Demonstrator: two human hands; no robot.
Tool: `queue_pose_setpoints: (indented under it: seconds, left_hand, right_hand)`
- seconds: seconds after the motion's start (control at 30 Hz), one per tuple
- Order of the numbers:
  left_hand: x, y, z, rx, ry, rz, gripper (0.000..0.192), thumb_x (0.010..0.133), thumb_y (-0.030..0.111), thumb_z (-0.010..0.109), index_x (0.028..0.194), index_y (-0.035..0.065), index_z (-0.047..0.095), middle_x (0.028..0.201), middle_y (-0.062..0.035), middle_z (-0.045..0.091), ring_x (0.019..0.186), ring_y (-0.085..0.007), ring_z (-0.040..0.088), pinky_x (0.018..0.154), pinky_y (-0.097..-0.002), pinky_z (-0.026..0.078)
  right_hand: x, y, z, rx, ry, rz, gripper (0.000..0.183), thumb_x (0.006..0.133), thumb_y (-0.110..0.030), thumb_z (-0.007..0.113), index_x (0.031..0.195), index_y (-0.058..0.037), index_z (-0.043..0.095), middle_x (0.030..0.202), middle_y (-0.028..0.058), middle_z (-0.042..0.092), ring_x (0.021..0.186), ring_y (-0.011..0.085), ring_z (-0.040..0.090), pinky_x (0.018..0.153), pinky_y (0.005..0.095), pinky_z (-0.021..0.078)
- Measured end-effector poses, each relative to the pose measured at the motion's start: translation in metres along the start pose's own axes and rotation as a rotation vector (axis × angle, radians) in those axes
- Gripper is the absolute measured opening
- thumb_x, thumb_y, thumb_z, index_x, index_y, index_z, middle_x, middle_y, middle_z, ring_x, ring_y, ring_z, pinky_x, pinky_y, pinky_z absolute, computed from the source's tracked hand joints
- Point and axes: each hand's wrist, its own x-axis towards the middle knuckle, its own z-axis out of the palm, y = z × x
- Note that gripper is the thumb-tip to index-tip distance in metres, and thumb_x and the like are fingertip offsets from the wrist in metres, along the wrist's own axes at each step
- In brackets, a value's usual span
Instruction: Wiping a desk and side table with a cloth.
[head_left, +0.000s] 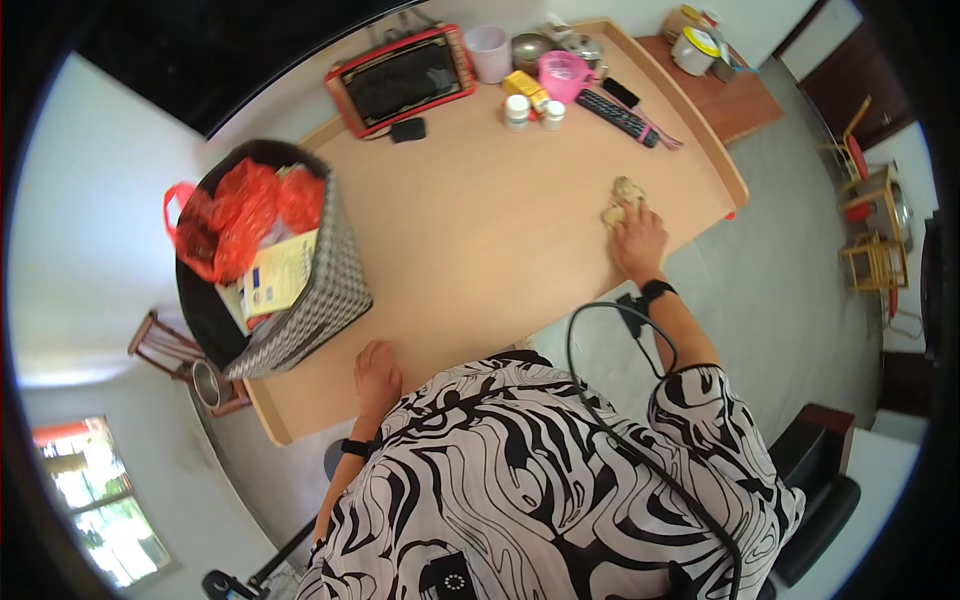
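My right hand (642, 238) presses a crumpled beige cloth (625, 196) onto the wooden tabletop (465, 210) near its right edge. The fingers lie over the cloth's lower part; its upper part bunches beyond them. My left hand (377, 379) rests on the table's near edge with nothing visible in it, its fingers loosely together and partly curled. Beyond that hand stands a black-and-white woven basket (330, 289). Red plastic bags (251, 214) and a pale yellow booklet or box (283, 271) fill its top.
Along the back are a red-framed screen (405, 81), a pale cup (490, 54), a pink mug (562, 76), white bottles (517, 111), a yellow box (527, 88) and a remote control (616, 118). A raised rim (675, 94) borders the right side. A black cable (574, 337) hangs beside my right arm.
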Motion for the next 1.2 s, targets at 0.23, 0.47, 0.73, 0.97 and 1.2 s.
queue_pose_setpoints:
  seconds: [0.23,0.47,0.73,0.97,1.2]
  left_hand:
    - [0.064,0.024,0.02,0.172,-0.05,-0.132,0.053,0.076,0.012,0.06,0.126,0.0035,0.046,0.136,-0.0195,0.039,0.126,-0.0385,0.034,0.106,-0.0505,0.026]
    - [0.084,0.023,0.033,0.236,-0.02,-0.152,0.052,0.079,0.015,0.059,0.127,0.0027,0.044,0.138,-0.0187,0.038,0.125,-0.0392,0.034,0.107,-0.0506,0.025]
    - [0.082,0.034,0.043,0.28,0.207,-0.081,0.054,0.075,0.015,0.055,0.127,0.0043,0.045,0.136,-0.0182,0.042,0.124,-0.0374,0.038,0.103,-0.0529,0.028]
    - [0.083,0.036,0.04,0.208,0.227,-0.149,0.053,0.074,0.016,0.055,0.125,0.0059,0.047,0.137,-0.0166,0.042,0.124,-0.0348,0.038,0.104,-0.0519,0.028]
    - [0.084,0.038,0.035,0.171,0.194,-0.196,0.054,0.073,0.016,0.057,0.125,0.0073,0.048,0.137,-0.0163,0.043,0.124,-0.0345,0.039,0.104,-0.0504,0.029]
  right_hand:
    - [-0.032,-0.068,0.012,0.128,-0.051,-0.48,0.042,0.082,-0.025,0.054,0.123,-0.0166,0.055,0.133,0.0166,0.046,0.119,0.0345,0.045,0.094,0.052,0.0369]
    - [0.023,0.006,0.013,0.134,-0.027,-0.339,0.042,0.079,-0.025,0.059,0.12,-0.0161,0.055,0.131,0.0122,0.048,0.118,0.0335,0.044,0.094,0.0489,0.0356]
    - [0.057,-0.109,0.019,0.12,-0.088,-0.535,0.042,0.08,-0.024,0.059,0.12,-0.0148,0.055,0.132,0.0129,0.047,0.116,0.033,0.044,0.092,0.0487,0.035]
    - [0.142,-0.214,0.055,0.228,0.045,-0.655,0.04,0.081,-0.025,0.059,0.12,-0.0156,0.056,0.132,0.0102,0.047,0.118,0.03,0.044,0.093,0.0478,0.0348]
    - [0.203,-0.265,0.066,0.214,-0.038,-0.772,0.039,0.082,-0.025,0.058,0.121,-0.0184,0.056,0.133,0.0076,0.047,0.119,0.0293,0.043,0.093,0.048,0.0348]
